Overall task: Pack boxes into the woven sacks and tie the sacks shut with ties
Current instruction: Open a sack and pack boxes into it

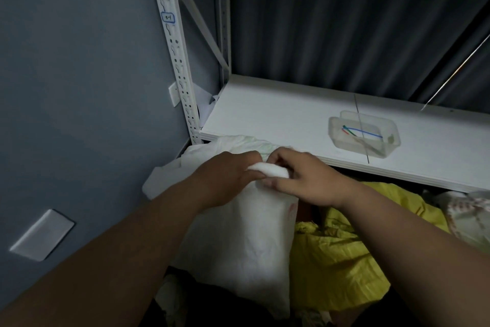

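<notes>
A filled white woven sack [246,242] stands below the shelf, its top gathered into a bunched neck [269,169]. My left hand [225,178] grips the neck from the left, and my right hand [305,181] pinches it from the right. More white sack cloth [238,145] spills behind the hands. A yellow woven sack [342,260] lies to the right of the white one. Coloured ties [362,132] lie in a clear plastic tub [363,133] on the shelf. No boxes show.
A white shelf board [278,112] of a metal rack runs across behind the sacks, with its perforated upright [173,43] at the left. A grey wall [66,88] with a white plate [42,235] closes the left side. Another pale sack [466,215] lies at far right.
</notes>
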